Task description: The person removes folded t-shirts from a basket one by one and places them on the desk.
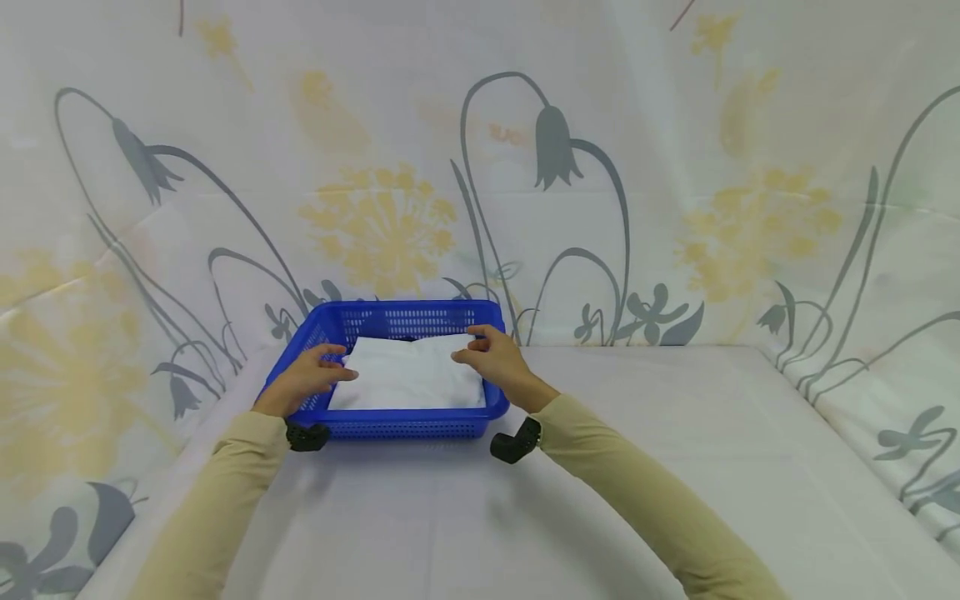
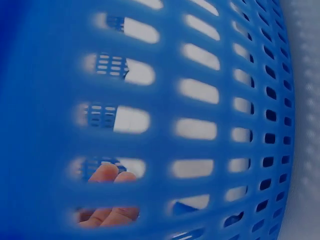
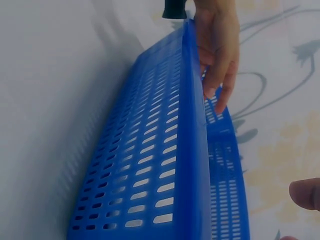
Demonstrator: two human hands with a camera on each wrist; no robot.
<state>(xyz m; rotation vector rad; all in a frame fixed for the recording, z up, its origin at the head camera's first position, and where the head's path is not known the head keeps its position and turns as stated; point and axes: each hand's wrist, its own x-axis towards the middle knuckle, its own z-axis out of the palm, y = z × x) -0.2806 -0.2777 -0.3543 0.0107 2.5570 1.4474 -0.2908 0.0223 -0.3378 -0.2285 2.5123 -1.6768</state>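
A folded white cloth (image 1: 408, 379) lies inside a blue plastic basket (image 1: 397, 429) with slotted walls. My left hand (image 1: 309, 379) reaches over the basket's left side, fingers loosely extended and apart, their tips at the cloth's left edge. Over the right part of the cloth is my right hand (image 1: 497, 360), thumb and forefinger spread with nothing between them. Through the slots in the left wrist view, fingertips (image 2: 105, 173) show behind the basket wall. Only a bit of the right hand (image 3: 306, 194) shows at the right wrist view's edge.
The basket stands on a table covered in white cloth (image 1: 637, 433), close to a hanging curtain (image 1: 645, 200) printed with grey and yellow flowers. A dark wrist camera (image 1: 306, 436) sits under the left wrist, another camera (image 1: 516, 442) under the right.
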